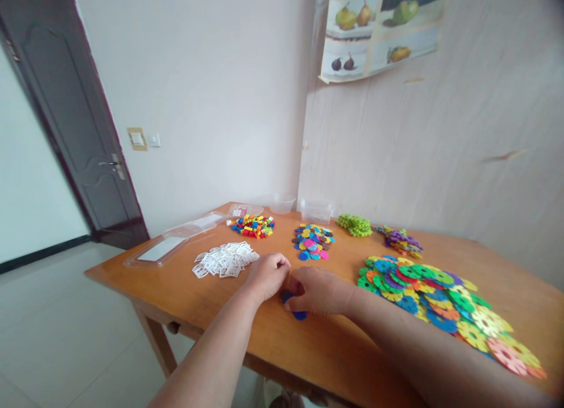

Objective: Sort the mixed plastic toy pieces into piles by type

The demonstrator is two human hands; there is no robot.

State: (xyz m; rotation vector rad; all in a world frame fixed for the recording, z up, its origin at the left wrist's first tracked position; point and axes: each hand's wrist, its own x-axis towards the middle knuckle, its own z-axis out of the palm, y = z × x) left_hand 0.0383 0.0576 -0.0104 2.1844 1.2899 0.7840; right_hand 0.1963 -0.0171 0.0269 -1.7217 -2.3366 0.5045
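My left hand [268,273] is closed, thumb and fingertips pinched together above the table; whatever may be between them is hidden. Beside it, almost touching, my right hand [321,290] curls its fingers round a blue disc [300,315] with a scalloped edge, low over the tabletop. Part of that blue shows between thumb and fingers, and the rest is covered. A heap of white plastic frame pieces [225,259] lies just left of my left hand. Beyond both hands sits a pile of small coloured discs [312,241].
Large flower-shaped discs [434,305] spread beside my right forearm. Building bricks [252,226], green pieces [353,224] and purple pieces [403,242] lie farther back. Clear containers [316,210] stand near the wall; plastic lids [161,249] lie along the left of the wooden table [211,308].
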